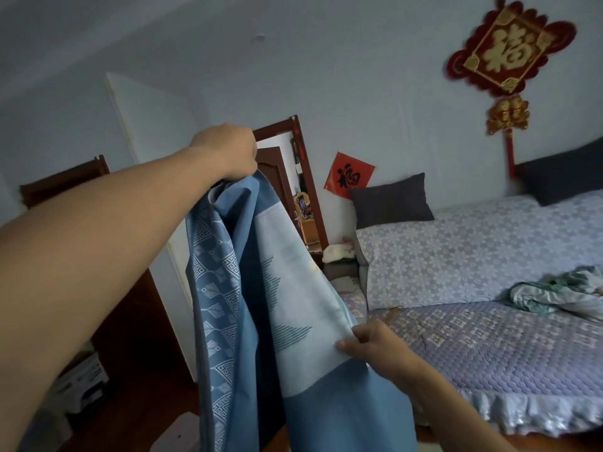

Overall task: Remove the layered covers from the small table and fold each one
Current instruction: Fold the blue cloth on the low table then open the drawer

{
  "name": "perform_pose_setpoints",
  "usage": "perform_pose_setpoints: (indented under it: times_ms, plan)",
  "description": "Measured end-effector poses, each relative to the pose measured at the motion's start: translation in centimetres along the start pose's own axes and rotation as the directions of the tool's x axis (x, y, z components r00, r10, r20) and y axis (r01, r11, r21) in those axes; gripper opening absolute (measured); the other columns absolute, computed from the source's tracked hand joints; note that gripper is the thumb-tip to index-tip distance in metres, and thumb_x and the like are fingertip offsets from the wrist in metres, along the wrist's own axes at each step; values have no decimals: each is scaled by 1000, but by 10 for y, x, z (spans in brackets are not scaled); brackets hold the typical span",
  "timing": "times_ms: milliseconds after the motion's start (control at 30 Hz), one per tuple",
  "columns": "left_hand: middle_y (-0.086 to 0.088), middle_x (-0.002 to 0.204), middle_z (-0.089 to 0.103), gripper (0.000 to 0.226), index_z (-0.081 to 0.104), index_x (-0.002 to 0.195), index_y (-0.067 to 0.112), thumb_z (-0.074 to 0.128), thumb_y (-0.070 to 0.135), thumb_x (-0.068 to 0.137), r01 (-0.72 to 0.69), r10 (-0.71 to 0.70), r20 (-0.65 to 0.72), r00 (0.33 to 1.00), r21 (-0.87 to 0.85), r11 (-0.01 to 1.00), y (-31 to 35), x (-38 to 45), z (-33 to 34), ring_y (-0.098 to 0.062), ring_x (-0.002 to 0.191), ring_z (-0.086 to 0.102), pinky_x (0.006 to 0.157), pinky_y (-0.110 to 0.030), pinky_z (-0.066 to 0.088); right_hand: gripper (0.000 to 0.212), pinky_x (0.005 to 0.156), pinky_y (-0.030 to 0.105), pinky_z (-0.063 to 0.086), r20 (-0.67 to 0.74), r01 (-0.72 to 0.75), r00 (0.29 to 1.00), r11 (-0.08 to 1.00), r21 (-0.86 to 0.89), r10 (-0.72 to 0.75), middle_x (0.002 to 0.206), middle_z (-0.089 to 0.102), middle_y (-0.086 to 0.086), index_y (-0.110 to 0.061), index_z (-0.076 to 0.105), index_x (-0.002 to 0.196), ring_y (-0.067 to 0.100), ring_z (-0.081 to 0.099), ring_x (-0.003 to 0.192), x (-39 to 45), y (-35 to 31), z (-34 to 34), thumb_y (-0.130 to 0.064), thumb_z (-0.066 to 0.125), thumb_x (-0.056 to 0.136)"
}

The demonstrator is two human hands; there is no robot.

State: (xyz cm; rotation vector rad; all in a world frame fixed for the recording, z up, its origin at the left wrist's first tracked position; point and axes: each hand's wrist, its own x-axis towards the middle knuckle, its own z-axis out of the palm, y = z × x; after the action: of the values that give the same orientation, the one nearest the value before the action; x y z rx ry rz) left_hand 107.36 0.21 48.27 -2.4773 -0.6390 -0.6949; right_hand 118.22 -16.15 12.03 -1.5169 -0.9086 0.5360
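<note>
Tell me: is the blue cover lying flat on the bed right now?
No, the blue cover hangs in the air, gripped at its top by the left hand and pinched lower down by the right hand, beside the bed.

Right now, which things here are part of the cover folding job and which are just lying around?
Part of the job: blue cover, left hand gripping its top, right hand pinching its edge.
Lying about: dark pillow, crumpled cloth on the bed, red wall ornament.

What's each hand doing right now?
Left hand: grips the top of the blue cover, held up high.
Right hand: pinches the cover's side edge lower down.
</note>
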Motion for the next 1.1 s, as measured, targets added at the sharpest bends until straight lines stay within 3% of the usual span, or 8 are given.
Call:
perform_pose_setpoints:
  times_ms: [200,400,533,733,867,967,1033,1100]
  plan:
    - [-5,94,67,20,74,87,23,59,11,82,37,-38,-35,999,-24,999,5,-2,18,-32,83,61,72,-35,48,29,54,22,36,-52,10,998,989,-147,-18,62,51,-5,-15,57,68,8,46,59,-1,-1,-15,-20,83,79]
    - [-6,97,68,23,75,92,25,59,11,83,30,-30,-35,999,-19,999,6,4,21,-34,88,62,77,-38,53,38,66,34,48,14,105,994,940,-325,-106,85,66,8,-10,64,91,19,62,73,-1,4,-19,-45,70,77]
    - [-8,100,68,24,76,94,24,61,12,81,56,-56,-41,998,-11,998,-1,8,24,-35,88,62,76,-37,52,12,67,25,46,220,134,975,894,-428,-41,72,61,-15,-23,69,80,0,55,67,-8,27,-34,-32,65,86]
    - [-9,100,69,20,75,91,22,60,14,83,119,-120,-59,991,-19,993,-15,12,36,-36,87,62,75,-37,51,40,71,21,41,264,64,961,859,-509,85,56,53,-24,-43,58,56,-7,51,65,-32,104,-7,-27,68,91]
    - [-12,107,69,23,76,100,22,63,14,83,149,-149,-30,988,1,989,-26,6,49,-38,92,63,79,-40,52,36,71,35,45,-217,-79,976,866,-495,-35,62,60,-17,-36,59,74,1,57,67,-38,131,-30,-7,61,94]
    - [-17,117,68,25,76,106,24,66,14,86,200,-200,-10,980,2,980,-42,0,69,-41,102,64,85,-42,51,34,61,38,35,-662,-205,730,870,-449,-169,60,48,-9,-19,46,68,28,49,62,-50,98,-81,1,52,95]
    - [-17,111,68,21,76,103,22,67,15,85,238,-239,36,970,31,971,-54,-8,93,-41,97,64,81,-41,51,29,57,37,30,-673,-221,680,794,-566,-291,61,45,-4,-16,44,71,28,42,56,-62,65,-116,-1,52,95]
    - [-15,101,68,19,76,98,20,67,15,83,281,-285,115,952,51,958,-66,-22,123,-38,88,64,77,-40,53,21,56,37,34,-483,-108,792,693,-712,-373,65,52,-5,-17,54,77,31,54,61,-74,39,-138,-15,57,97]
